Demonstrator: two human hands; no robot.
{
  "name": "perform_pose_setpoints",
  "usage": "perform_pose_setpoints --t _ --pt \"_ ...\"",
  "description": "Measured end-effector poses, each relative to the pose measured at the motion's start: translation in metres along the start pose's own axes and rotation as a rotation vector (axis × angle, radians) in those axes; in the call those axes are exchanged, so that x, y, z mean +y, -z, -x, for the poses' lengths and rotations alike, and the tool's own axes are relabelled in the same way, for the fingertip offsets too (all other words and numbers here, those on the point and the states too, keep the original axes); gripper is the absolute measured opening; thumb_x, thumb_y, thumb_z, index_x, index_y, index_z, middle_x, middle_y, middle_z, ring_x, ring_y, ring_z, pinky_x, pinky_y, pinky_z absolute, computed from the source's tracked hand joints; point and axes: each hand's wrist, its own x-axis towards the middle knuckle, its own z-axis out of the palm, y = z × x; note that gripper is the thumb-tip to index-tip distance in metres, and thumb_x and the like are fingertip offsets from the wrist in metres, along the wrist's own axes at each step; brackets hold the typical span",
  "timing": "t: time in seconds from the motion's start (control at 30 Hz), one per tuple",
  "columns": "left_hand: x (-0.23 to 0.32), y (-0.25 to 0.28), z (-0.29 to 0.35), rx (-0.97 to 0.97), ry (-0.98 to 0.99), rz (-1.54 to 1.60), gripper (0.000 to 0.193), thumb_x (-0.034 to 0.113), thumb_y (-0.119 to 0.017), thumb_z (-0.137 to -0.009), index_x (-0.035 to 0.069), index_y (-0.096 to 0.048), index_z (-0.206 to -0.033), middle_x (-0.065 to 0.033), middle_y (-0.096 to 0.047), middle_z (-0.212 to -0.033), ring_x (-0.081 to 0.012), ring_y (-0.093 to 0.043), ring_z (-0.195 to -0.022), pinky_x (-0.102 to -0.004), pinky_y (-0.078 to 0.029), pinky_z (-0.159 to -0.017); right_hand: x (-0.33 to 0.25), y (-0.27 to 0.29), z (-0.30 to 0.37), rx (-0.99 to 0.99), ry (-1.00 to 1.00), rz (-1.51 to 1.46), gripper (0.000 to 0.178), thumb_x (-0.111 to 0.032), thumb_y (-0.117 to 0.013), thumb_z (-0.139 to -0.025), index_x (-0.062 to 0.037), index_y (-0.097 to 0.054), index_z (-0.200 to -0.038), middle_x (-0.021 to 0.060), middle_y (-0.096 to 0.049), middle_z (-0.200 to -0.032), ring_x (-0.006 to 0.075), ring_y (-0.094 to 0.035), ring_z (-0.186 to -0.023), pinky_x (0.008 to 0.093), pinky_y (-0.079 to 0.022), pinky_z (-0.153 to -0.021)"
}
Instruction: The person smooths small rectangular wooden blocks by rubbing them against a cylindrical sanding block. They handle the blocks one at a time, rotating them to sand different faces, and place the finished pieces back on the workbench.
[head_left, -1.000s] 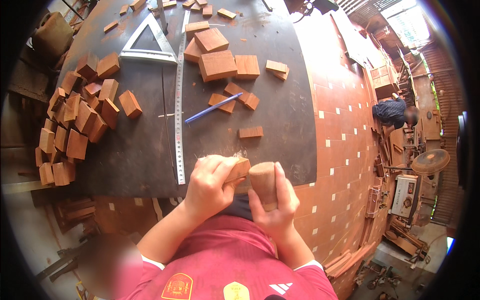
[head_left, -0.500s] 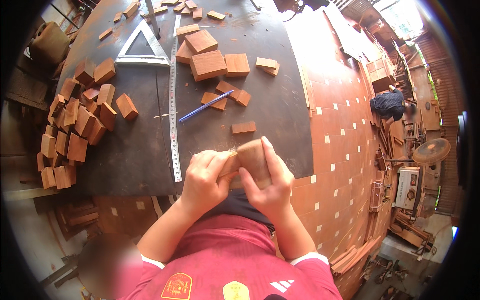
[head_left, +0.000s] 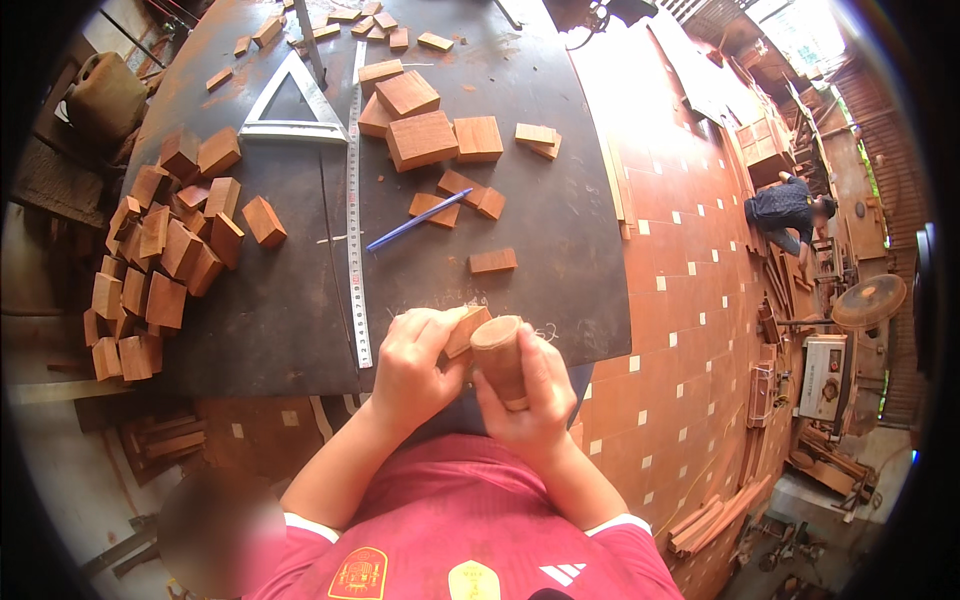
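Observation:
My left hand (head_left: 412, 362) is closed on a small wooden block (head_left: 467, 332), pinched near the table's front edge. Fingers and thumb of my right hand (head_left: 535, 390) wrap round a rounded, roughly cylindrical wooden piece (head_left: 503, 365) with a pale flat end turned up. The two pieces are side by side; whether they touch I cannot tell. Just beyond my hands lies a single wooden block (head_left: 492, 261). A blue pen (head_left: 420, 218) rests across some small blocks (head_left: 480, 198) farther off. Fine shavings are scattered by my left fingers.
A heap of wooden blocks (head_left: 165, 260) covers the left of the dark table (head_left: 290, 300). A steel rule (head_left: 355, 200) runs away from me beside a metal triangle (head_left: 295, 105). Larger blocks (head_left: 422, 140) sit behind the pen. Far right, another person (head_left: 785, 207) bends near machinery.
My right hand has come lower and turned the rounded piece so its end faces up. The block in my left hand shows more. The far person has shifted posture.

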Motion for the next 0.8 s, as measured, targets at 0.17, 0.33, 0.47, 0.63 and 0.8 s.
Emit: perform_pose_setpoints --t 0.17,0.33,0.47,0.63,0.8 --pt "-0.002 -0.002 0.000 0.034 -0.007 0.016 0.040 0.012 -0.084 -0.078 0.004 -0.073 -0.116 -0.0146 -0.072 -0.100 -0.0364 -0.070 -0.093 -0.0450 -0.057 -0.084 0.000 0.005 0.005 -0.119 0.079 -0.088 0.077 0.000 -0.091 -0.072 0.0052 -0.060 -0.143 0.0271 -0.070 -0.115 0.0417 -0.073 -0.099 0.0449 -0.062 -0.085" --pt "0.000 -0.002 0.000 0.013 0.008 0.017 0.042 0.012 -0.087 -0.077 0.005 -0.073 -0.116 -0.0142 -0.072 -0.100 -0.0361 -0.070 -0.093 -0.0451 -0.057 -0.084 -0.001 0.008 -0.004 -0.083 0.018 -0.046 0.075 0.002 -0.089 -0.071 0.0055 -0.061 -0.141 0.0264 -0.070 -0.115 0.0410 -0.073 -0.099 0.0446 -0.062 -0.085" --pt "-0.001 -0.001 0.000 0.008 -0.004 -0.007 0.044 0.013 -0.088 -0.076 0.004 -0.073 -0.116 -0.0139 -0.072 -0.099 -0.0361 -0.069 -0.092 -0.0449 -0.056 -0.083 0.002 0.008 0.000 -0.080 0.043 -0.051 0.077 0.003 -0.090 -0.070 0.0040 -0.062 -0.142 0.0273 -0.070 -0.115 0.0401 -0.073 -0.098 0.0434 -0.062 -0.083" --pt "-0.001 -0.003 0.000 0.028 -0.010 -0.008 0.041 0.014 -0.086 -0.079 0.004 -0.073 -0.117 -0.0140 -0.072 -0.098 -0.0357 -0.070 -0.092 -0.0447 -0.056 -0.084 -0.007 0.008 0.004 -0.143 0.017 -0.135 0.075 0.002 -0.090 -0.072 0.0065 -0.061 -0.141 0.0270 -0.071 -0.117 0.0411 -0.072 -0.100 0.0445 -0.061 -0.087" --pt "0.000 -0.003 0.001 0.008 0.010 -0.018 0.038 0.020 -0.085 -0.083 0.003 -0.073 -0.115 -0.0137 -0.073 -0.098 -0.0355 -0.070 -0.092 -0.0445 -0.057 -0.083 0.011 0.013 -0.012 -0.030 0.015 -0.041 0.080 0.004 -0.087 -0.073 0.0011 -0.058 -0.148 0.0244 -0.069 -0.107 0.0404 -0.070 -0.089 0.0441 -0.061 -0.076"
